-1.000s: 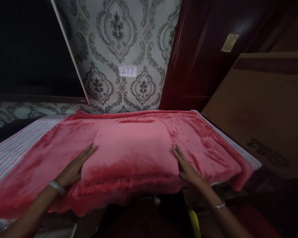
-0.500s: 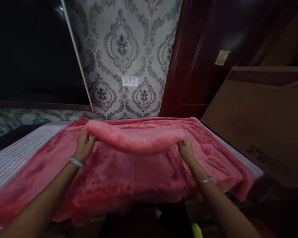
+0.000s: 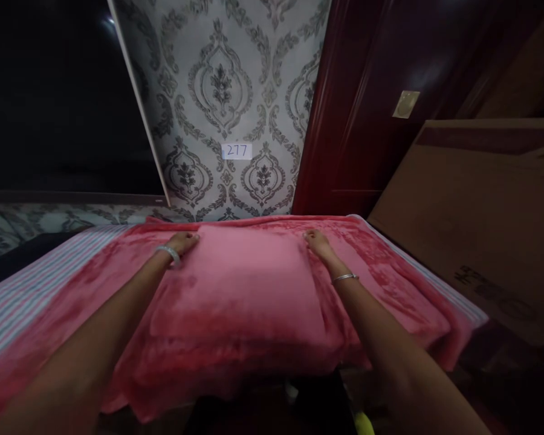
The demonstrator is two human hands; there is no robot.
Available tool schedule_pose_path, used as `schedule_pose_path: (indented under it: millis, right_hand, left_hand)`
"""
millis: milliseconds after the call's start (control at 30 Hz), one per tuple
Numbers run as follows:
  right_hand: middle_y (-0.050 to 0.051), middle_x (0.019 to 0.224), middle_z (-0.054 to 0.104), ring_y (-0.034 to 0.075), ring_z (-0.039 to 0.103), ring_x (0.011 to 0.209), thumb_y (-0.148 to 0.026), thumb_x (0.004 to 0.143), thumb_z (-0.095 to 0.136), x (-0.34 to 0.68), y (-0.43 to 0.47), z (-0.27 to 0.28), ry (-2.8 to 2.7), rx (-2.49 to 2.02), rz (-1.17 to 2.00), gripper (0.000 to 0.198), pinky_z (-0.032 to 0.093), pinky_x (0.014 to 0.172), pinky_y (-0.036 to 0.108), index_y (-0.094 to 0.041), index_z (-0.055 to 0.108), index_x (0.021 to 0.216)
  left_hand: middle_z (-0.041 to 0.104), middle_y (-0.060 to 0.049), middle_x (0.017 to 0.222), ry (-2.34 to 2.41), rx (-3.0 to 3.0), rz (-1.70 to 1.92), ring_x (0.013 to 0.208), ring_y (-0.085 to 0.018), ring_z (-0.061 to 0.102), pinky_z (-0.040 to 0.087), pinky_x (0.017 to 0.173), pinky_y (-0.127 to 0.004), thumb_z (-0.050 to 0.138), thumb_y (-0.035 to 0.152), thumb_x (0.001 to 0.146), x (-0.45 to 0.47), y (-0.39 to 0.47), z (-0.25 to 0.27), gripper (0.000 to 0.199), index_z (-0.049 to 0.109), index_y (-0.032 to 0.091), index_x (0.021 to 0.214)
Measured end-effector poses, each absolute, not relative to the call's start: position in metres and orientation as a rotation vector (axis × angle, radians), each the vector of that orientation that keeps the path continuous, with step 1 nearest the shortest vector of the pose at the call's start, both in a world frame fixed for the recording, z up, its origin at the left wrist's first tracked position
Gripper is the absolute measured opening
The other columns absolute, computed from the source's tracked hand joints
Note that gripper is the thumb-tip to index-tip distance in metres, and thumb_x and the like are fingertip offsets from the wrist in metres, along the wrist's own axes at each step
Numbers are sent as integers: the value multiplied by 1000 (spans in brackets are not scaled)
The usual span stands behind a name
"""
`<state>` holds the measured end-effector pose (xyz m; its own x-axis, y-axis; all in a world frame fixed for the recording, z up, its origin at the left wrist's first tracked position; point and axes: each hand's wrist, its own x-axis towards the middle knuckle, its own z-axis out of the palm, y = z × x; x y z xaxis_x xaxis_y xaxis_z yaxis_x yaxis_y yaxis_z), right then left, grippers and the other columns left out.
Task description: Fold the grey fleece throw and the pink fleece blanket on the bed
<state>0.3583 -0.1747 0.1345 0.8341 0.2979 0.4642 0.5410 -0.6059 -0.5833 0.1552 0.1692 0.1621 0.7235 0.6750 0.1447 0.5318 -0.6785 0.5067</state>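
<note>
A pink plush blanket section [image 3: 249, 272], roughly rectangular, is laid out over a larger red-pink plush blanket [image 3: 381, 284]. Its surface is slightly blurred. At its far left corner is my left hand [image 3: 182, 243], fingers closed on the edge. My right hand [image 3: 318, 243] pinches the far right corner in the same way. Both arms reach forward, one along each side of the section. Whether it is a separate piece or a folded part of the larger blanket I cannot tell. The near edge of the plush hangs down in loose folds.
Striped cloth [image 3: 54, 260] shows beneath the blanket on the left. A large cardboard box [image 3: 476, 223] stands at the right. Behind are a dark screen [image 3: 63, 103], patterned wallpaper [image 3: 222, 90] with a paper label [image 3: 236, 151] reading 277, and a dark red wooden panel [image 3: 367, 109].
Both hands have moved away from me and closer together. The pink plush section, earlier lifted and sagging between them, is now spread down over the blanket.
</note>
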Motion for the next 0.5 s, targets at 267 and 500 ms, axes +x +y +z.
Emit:
schedule_pose_path:
  millis: [267, 500]
  right_hand:
    - [12, 156, 50, 23, 43, 145, -35, 102, 44, 295, -91, 120, -947, -2396, -177, 50, 32, 120, 40, -17, 54, 147]
    - [11, 168, 30, 27, 23, 156, -47, 106, 36, 272, -78, 63, -1098, -2635, -124, 60, 14, 126, 52, -20, 37, 160]
  left_hand:
    - [46, -17, 159, 484, 2857, 455, 150, -29, 39, 30, 125, -47, 41, 40, 99, 186, 128, 133, 59, 51, 12, 150]
    - [27, -14, 169, 451, 3135, 179, 157, -33, 24, 18, 123, -67, 32, 41, 102, 201, 82, 66, 62, 37, 23, 160]
